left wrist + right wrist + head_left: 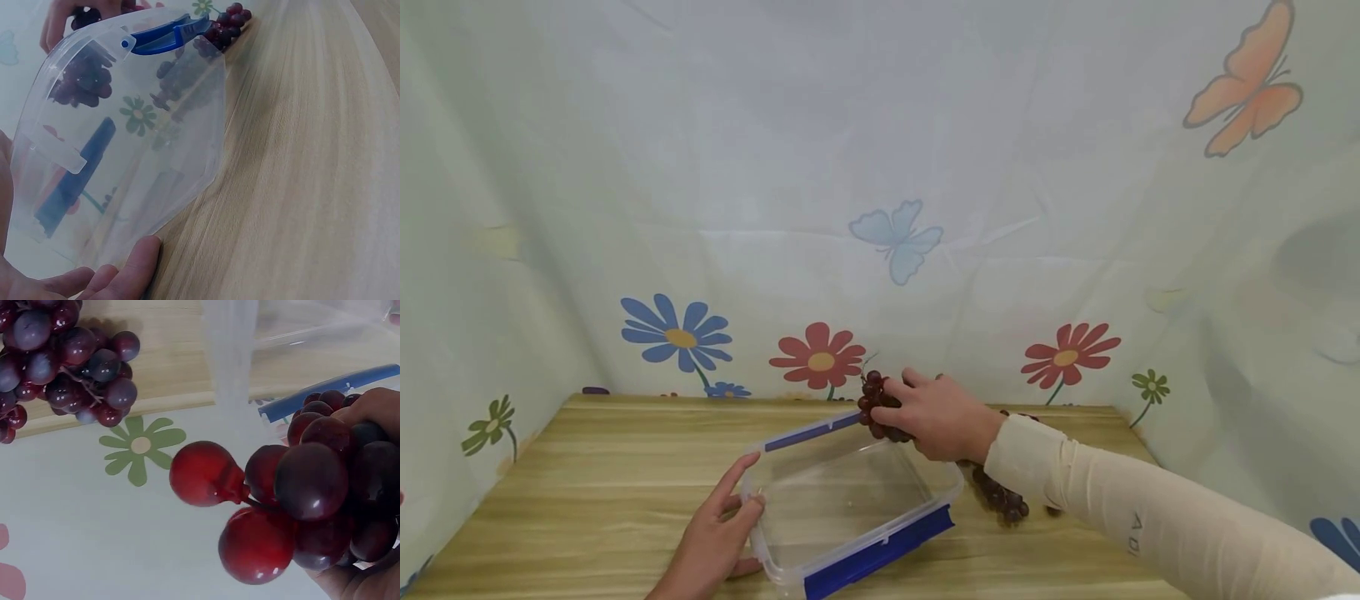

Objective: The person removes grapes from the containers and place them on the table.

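Note:
A clear plastic box (850, 492) with blue side clips lies open-topped on the wooden table. At its left end my left hand (711, 529) holds the wall, thumb by the rim and fingertips (147, 253) low against the outside. Over the box's far right corner, my right hand (947, 417) grips a bunch of dark red grapes (874, 404). Close up in the right wrist view, the held grapes (312, 481) partly hide the fingers. More grapes (1000, 496) lie on the table right of the box, partly behind the right forearm.
Around the table (647, 450) hangs a pale cloth (760, 150) printed with flowers and butterflies. It stands close behind the table's back edge. One blue clip (880, 554) sticks outward along the box's near side.

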Tool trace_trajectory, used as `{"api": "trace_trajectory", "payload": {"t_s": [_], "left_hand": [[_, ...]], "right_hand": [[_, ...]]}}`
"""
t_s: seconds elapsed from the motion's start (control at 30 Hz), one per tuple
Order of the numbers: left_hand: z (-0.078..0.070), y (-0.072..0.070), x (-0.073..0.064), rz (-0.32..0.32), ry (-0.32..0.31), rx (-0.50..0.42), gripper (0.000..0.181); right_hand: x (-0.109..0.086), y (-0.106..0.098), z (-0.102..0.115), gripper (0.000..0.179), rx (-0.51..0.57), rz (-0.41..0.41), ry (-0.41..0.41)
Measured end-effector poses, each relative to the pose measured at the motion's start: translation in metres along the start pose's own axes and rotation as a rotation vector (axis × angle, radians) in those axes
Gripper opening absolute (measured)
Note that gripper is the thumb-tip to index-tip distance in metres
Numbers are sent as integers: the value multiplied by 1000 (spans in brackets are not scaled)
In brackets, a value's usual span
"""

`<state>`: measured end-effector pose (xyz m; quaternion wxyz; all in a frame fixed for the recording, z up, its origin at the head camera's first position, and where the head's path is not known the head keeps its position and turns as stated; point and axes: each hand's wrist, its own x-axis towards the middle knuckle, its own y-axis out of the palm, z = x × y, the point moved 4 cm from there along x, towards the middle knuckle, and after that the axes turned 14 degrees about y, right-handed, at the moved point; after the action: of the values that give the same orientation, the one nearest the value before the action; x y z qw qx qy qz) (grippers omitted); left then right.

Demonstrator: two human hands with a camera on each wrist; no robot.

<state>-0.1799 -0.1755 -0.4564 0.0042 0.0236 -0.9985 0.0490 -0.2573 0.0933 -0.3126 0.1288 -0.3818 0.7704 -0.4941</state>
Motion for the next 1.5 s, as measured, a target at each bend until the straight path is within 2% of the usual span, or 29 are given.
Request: {"api": "trace_trajectory", "payload": {"t_s": [0.27,0.6,0.87,1.2,1.5], "left_hand": [[1,0,0,4,6,-2,60],[1,0,1,4,-11,2,60],[2,0,2,4,-7,4,60],[2,-1,3,3,-8,12,60],[3,0,3,5,-2,6,60]], "right_hand": [[-6,5,-3,34,-24,-27,12],[-10,10,-5,37,-38,54,69],[-11,7,-10,39,7,78,99],[-16,5,-23,41,35,62,122],[-24,4,-43,40,39,76,180]]}}
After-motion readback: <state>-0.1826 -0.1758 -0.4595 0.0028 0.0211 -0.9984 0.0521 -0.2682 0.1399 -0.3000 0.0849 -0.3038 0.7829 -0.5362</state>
